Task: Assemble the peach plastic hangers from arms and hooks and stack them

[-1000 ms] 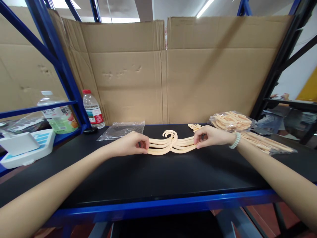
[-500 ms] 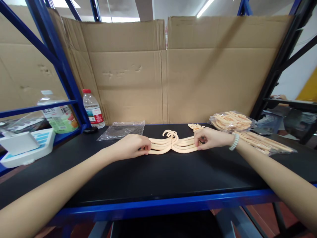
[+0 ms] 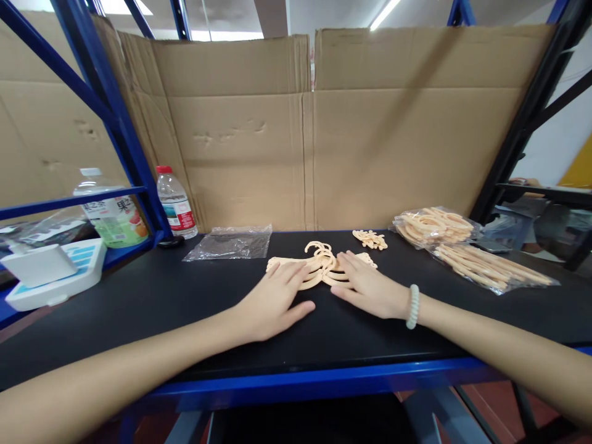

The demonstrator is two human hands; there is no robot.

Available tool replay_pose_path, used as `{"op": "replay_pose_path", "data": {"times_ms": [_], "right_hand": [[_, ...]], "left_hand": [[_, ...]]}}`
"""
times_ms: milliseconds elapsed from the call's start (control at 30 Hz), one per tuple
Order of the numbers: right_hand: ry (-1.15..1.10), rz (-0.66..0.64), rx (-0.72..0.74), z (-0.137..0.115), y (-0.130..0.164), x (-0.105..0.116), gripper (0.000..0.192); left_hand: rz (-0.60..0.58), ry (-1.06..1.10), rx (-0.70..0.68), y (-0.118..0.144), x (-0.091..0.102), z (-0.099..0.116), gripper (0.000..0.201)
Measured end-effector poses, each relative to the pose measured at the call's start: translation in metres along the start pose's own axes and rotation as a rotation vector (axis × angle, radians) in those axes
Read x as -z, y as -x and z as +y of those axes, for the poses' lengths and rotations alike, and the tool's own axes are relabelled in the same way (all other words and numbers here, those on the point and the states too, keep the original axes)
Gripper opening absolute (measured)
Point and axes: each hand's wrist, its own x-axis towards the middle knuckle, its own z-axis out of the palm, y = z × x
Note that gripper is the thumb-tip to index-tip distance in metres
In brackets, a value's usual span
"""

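Observation:
Several cream-coloured clothes hangers (image 3: 322, 276) lie in an overlapping row on the black tabletop, their hooks toward the back. My left hand (image 3: 277, 299) rests flat over the hangers' left arms, fingers stretched out and thumb apart. Over the right arms lies my right hand (image 3: 367, 285), also with extended fingers, a pale coiled band on its wrist. Neither hand is wrapped around anything. Both hands cover parts of the hangers. Behind my right hand sits a small pile of cream pieces (image 3: 370, 239).
Plastic bags of cream hanger parts (image 3: 435, 227) and cream rods (image 3: 493, 265) lie at right. A clear plastic bag (image 3: 231, 242) is at back left, near a red-capped bottle (image 3: 174, 206). A white device (image 3: 60, 271) stands far left. Cardboard (image 3: 240, 135) walls the back.
Both hands have let go of the hangers' outer ends and moved inward and nearer to me, opening flat over them. The hangers stay in about the same place.

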Motion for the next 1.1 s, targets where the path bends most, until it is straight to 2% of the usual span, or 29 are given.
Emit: {"op": "replay_pose_path", "data": {"times_ms": [67, 167, 333, 433, 667, 900, 1100], "right_hand": [[0.022, -0.052, -0.004, -0.008, 0.001, -0.008, 0.078], [0.081, -0.108, -0.017, -0.007, -0.001, -0.008, 0.078], [0.154, -0.173, -0.020, 0.005, -0.016, -0.005, 0.071], [0.204, -0.159, -0.009, 0.011, -0.028, -0.008, 0.066], [0.230, -0.113, -0.068, 0.021, -0.055, -0.009, 0.054], [0.228, -0.120, -0.030, 0.034, -0.068, -0.014, 0.052], [0.230, -0.143, 0.006, 0.040, -0.074, -0.014, 0.055]], "left_hand": [[-0.097, 0.062, 0.063, 0.002, -0.010, 0.004, 0.062], [-0.164, 0.104, 0.093, 0.002, -0.015, -0.001, 0.069], [-0.246, -0.009, 0.114, -0.010, -0.012, -0.013, 0.077], [-0.279, -0.072, 0.134, -0.021, -0.012, -0.019, 0.079], [-0.265, -0.089, 0.204, -0.049, -0.019, -0.040, 0.080], [-0.235, -0.108, 0.198, -0.057, -0.023, -0.052, 0.081], [-0.239, -0.175, 0.223, -0.069, -0.023, -0.067, 0.065]]}}
